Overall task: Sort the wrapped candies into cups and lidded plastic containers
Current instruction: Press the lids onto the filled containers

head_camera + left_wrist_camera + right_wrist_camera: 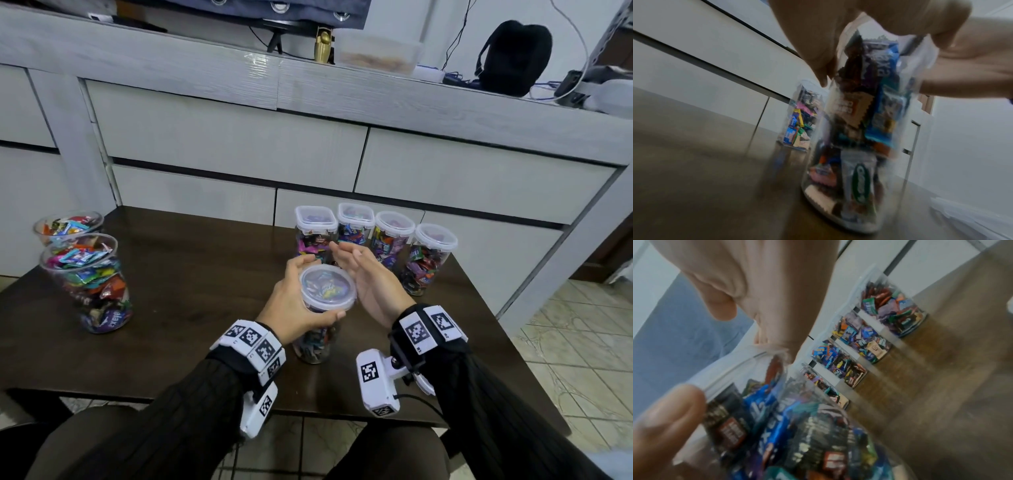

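Head view shows the left hand wrapped round the top of a round lidded container packed with wrapped candies, thumb across its near rim and fingers curled over the far side, so that it grips the container just under the lid. The container stands upright near the middle of the dark counter, close in front of the person. The right hand is held on edge just beside the lid, palm turned toward it, fingers fairly straight and loosely spread; it holds nothing, and from the head view I cannot tell whether the palm touches the rim. Both wrists carry white marker blocks over black sleeves. Behind the hands, along the counter's far edge, four more lidded containers full of candies stand in a row, close together; the right hand's fingertips partly cover the second one. Well apart at the left corner stand two open clear cups heaped with candies, one behind the other. Beyond the counter runs a pale cabinet with drawers, and a black bag sits on top of it at the right.
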`<state>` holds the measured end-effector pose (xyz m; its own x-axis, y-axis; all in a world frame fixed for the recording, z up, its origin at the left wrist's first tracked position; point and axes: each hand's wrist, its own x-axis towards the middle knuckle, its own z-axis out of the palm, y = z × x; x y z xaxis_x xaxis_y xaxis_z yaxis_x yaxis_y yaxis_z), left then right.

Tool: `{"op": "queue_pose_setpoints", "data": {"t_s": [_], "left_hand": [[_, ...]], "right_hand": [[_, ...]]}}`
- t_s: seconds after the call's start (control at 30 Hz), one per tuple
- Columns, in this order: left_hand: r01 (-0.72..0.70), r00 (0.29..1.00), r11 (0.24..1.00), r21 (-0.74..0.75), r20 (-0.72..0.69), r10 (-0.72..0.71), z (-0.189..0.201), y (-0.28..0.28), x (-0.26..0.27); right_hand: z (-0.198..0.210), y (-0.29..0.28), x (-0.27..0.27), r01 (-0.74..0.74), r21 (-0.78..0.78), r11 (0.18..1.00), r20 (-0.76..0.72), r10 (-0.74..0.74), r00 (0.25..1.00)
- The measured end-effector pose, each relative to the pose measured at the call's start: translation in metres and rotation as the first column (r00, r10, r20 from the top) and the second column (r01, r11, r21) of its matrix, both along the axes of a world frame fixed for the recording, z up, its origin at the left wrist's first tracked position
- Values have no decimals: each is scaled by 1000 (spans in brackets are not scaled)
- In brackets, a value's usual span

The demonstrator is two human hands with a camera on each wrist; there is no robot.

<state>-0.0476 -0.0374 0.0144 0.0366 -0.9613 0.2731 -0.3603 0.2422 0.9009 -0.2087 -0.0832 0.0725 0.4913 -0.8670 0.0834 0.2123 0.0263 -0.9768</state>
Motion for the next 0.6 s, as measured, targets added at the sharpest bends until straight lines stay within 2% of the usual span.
{"op": "queue_pose_setpoints", "data": {"t_s": [0.03, 0.07, 0.1, 0.13, 0.17, 0.2, 0.23, 0.3, 0.37, 0.5, 0.6], "left_hand": [[19, 1000, 1000, 7, 19, -19, 2, -2, 4], [36, 999, 999, 16, 39, -37, 5, -5, 8], [53, 997, 998, 30, 52, -55, 8, -6, 12], [70, 996, 996, 49, 55, -72, 9, -7, 15], [81, 995, 994, 70, 46, -85, 10, -8, 18], [86, 996, 992, 90, 31, -89, 11, -7, 19], [81, 996, 991, 105, 18, -83, 10, -5, 20], [55, 998, 991, 119, 6, -56, 5, 0, 20], [43, 999, 993, 107, -1, -43, -1, 7, 14], [-71, 997, 994, 86, -11, 73, -10, 15, -5], [-149, 989, 982, 116, 18, 148, -6, 12, -8]], "right_hand": [[-2, 0, -1, 31, 53, 998, 32, -32, 999], [-4, 0, -3, 70, 79, 994, 4, -70, 998], [-6, 0, -5, 122, 37, 992, -119, -117, 986], [-8, 0, -8, 157, -83, 984, -319, -176, 931], [-12, -1, -13, 152, -239, 959, -500, -255, 828], [-14, -1, -19, 129, -384, 914, -605, -355, 713], [-15, 0, -24, 129, -478, 869, -632, -442, 636], [-14, 6, -30, 185, -536, 823, -595, -524, 610], [-10, 12, -29, 183, -532, 827, -604, -522, 602], [4, 15, -19, 54, -597, 801, -697, -550, 461], [10, 11, -12, -9, -575, 818, -757, -527, 387]]}}
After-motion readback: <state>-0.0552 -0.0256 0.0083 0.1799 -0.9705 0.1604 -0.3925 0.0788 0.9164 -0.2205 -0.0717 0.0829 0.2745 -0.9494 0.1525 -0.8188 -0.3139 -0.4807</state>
